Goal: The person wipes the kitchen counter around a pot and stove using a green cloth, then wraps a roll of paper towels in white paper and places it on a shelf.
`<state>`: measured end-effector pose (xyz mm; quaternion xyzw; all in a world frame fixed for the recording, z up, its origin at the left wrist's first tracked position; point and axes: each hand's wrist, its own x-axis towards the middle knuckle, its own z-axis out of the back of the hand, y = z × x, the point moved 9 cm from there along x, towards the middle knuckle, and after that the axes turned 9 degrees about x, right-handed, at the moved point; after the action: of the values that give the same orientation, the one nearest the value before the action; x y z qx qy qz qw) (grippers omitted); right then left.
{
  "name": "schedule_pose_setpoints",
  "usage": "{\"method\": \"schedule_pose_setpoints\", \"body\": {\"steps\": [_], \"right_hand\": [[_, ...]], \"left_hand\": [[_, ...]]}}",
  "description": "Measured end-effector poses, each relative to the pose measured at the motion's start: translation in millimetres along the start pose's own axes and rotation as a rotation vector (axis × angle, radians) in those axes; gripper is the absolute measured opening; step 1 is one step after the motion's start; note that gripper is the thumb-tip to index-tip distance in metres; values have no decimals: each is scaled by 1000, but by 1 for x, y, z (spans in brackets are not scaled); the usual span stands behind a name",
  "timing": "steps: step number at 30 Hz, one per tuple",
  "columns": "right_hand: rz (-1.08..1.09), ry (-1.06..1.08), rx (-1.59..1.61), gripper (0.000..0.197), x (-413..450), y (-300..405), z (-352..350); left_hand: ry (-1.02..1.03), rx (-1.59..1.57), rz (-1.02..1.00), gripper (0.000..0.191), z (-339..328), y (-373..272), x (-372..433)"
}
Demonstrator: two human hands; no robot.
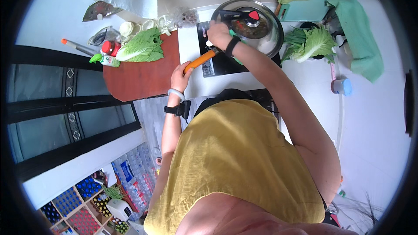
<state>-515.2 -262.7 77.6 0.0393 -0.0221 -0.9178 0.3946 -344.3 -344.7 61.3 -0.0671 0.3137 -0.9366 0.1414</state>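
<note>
My left hand (180,77) is closed around the orange handle (200,61) of a pan that sits on a black cooktop (225,67). A large glass lid (272,36) with a metal rim lies over the pan, and food shows through it. Above the pan's left side is my right hand (219,33), at the left end of the black handle (240,14) with a red tip on the lid; its fingers are partly blurred, so its grip is unclear. Something green shows beneath my right wrist.
Left, a reddish-brown board (140,81) bears a leafy cabbage piece (145,47), with a red-lidded jar (111,48) and a green-topped bottle (109,60) beside it. Right of the cooktop are leafy greens (315,44), a teal cutting board (305,6), a green towel (364,42) and a blue-lidded container (342,86).
</note>
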Motion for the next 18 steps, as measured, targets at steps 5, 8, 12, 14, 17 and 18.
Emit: {"method": "schedule_pose_setpoints", "body": {"steps": [5,8,12,14,17,18], "right_hand": [[186,-105,144,17,-104,6,4],[189,-267,275,17,-148,-35,6],[-140,-204,364,18,-176,-121,17],[-187,-317,375,18,-167,-156,23],[-315,-487,366,18,-137,-205,34],[-316,-493,366,18,-121,-219,31]], "left_hand": [[-32,-38,-39,29,1,0,2],[-42,-39,-43,29,2,5,-3],[-16,-79,3,30,0,9,-2],[-20,-75,-1,30,0,10,-3],[-11,-68,15,29,0,9,-2],[5,-73,33,29,-1,10,-1]]}}
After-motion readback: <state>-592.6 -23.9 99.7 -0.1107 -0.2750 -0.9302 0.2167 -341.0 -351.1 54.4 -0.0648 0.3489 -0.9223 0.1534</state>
